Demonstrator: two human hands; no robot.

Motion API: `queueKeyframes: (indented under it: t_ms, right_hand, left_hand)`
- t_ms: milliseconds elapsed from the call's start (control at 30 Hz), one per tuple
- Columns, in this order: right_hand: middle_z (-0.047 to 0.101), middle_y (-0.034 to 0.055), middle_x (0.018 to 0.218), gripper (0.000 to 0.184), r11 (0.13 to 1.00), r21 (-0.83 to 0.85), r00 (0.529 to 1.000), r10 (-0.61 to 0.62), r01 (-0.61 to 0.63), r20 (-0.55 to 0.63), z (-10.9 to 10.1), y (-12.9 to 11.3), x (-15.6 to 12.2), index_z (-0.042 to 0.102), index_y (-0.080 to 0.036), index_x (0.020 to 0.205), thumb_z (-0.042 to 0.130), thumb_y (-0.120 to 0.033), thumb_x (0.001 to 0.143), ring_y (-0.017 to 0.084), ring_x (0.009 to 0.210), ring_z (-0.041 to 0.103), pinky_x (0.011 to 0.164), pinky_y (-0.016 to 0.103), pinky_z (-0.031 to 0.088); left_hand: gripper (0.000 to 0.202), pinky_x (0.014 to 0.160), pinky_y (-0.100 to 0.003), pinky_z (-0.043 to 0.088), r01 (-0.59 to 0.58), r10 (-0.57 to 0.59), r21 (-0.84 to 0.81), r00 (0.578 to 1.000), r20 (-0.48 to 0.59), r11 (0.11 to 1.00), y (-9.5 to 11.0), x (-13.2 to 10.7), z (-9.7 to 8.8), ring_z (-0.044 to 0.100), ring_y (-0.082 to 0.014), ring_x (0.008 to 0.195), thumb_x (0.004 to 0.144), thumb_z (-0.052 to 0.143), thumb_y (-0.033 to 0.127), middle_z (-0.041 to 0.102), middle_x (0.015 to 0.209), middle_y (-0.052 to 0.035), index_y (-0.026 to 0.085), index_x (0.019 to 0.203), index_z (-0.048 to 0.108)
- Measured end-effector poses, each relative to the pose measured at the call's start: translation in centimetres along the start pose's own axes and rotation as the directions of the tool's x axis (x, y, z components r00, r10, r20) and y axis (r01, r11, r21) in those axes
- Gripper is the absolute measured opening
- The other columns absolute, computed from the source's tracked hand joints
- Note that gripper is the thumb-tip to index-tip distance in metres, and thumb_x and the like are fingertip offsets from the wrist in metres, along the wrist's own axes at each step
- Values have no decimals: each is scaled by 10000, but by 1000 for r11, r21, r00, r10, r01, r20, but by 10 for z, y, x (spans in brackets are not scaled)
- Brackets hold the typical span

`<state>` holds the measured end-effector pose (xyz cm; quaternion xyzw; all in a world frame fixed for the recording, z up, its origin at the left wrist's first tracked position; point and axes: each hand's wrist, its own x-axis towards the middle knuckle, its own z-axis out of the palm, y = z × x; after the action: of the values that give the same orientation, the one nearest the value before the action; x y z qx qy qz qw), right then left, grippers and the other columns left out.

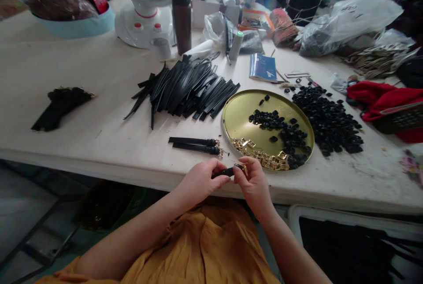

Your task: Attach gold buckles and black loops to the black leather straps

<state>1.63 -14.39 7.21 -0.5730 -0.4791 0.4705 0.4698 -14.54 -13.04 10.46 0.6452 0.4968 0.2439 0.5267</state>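
Note:
My left hand [200,180] and my right hand [253,180] meet at the table's near edge, both pinched on one short black strap [226,171]. A small gold buckle shows at the strap's right end, under my right fingers. Two finished straps with gold buckles [195,144] lie just beyond my hands. A round gold tray [239,116] to the right holds gold buckles [261,155] and small black loops [280,127].
A heap of loose black straps [187,88] lies mid-table, and a smaller black bundle [59,105] at the left. More black loops [330,119] are piled right of the tray. A fan base [143,22], a dark bottle [181,11], bags and red cloth [383,97] crowd the back.

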Motion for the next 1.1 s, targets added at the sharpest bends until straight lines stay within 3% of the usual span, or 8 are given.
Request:
queueKeyframes:
  t_ms: [100, 167, 267, 367, 567, 800, 933, 1100]
  right_hand:
    - [498, -52, 654, 276, 988, 97, 980, 101, -118, 170, -3, -6, -1, 477, -210, 912, 563, -415, 747, 94, 510, 496, 531, 248, 405]
    - [502, -48, 642, 250, 991, 69, 979, 97, -111, 181, -4, -8, -3, 486, -209, 885, 544, -415, 757, 100, 502, 499, 523, 254, 408]
    - [544, -14, 659, 154, 974, -200, 992, -92, 107, 83, -5, -9, -9, 523, -212, 847, 541, -336, 757, 134, 578, 515, 568, 277, 407]
    - [594, 25, 750, 85, 880, -390, 962, -244, 272, 119, -6, -9, -15, 558, -215, 816, 533, -269, 756, 161, 678, 527, 638, 297, 405]
    - [520, -13, 635, 92, 913, -341, 969, -174, 226, 177, -13, -5, -26, 530, -212, 815, 491, -295, 805, 127, 554, 468, 519, 249, 371]
    - [560, 58, 768, 149, 699, -502, 853, -334, 510, 402, -15, -13, -34, 556, -199, 800, 414, -222, 838, 173, 699, 511, 635, 299, 396]
    - [578, 37, 742, 115, 796, -427, 894, -304, 428, 329, -18, -6, -33, 557, -213, 790, 455, -250, 826, 172, 694, 525, 626, 292, 400]
    - [530, -7, 610, 124, 925, -318, 976, -180, 210, 123, -12, 6, -34, 550, -210, 798, 497, -321, 803, 155, 592, 496, 552, 270, 372]
  left_hand:
    - [186, 615, -234, 426, 15, -9, -155, 999, 42, 988, -4, -2, 2, 557, -127, 681, 743, 559, 291, 624, 781, -15, 152, 865, 565]
    - [192, 625, -234, 434, 10, 0, -200, 999, 51, 980, -4, -4, 2, 562, -125, 682, 741, 561, 284, 624, 773, -15, 146, 875, 565]
    - [208, 652, -243, 440, -17, 18, -122, 1000, 12, 992, 0, -8, 4, 569, -128, 682, 745, 553, 289, 636, 785, -24, 146, 893, 582]
    - [215, 638, -251, 437, -24, 24, -23, 1000, 7, 999, 5, -11, 7, 568, -131, 645, 759, 530, 307, 638, 757, -24, 149, 887, 599]
    - [263, 675, -248, 451, -15, 35, -150, 991, 133, 989, -4, -18, 7, 593, -135, 715, 748, 510, 243, 654, 859, -50, 128, 970, 593]
    - [222, 674, -251, 427, -46, 41, 67, 997, 67, 997, -3, -24, 12, 583, -157, 740, 750, 507, 291, 667, 801, -30, 152, 855, 646]
    - [246, 688, -251, 410, -93, 88, 105, 995, 53, 990, 4, -25, 15, 575, -155, 754, 771, 475, 289, 668, 832, -34, 156, 895, 641]
    - [223, 587, -222, 388, -45, 15, 143, 979, 201, 989, 5, -26, 3, 570, -139, 640, 762, 446, 271, 637, 688, -20, 136, 779, 622]
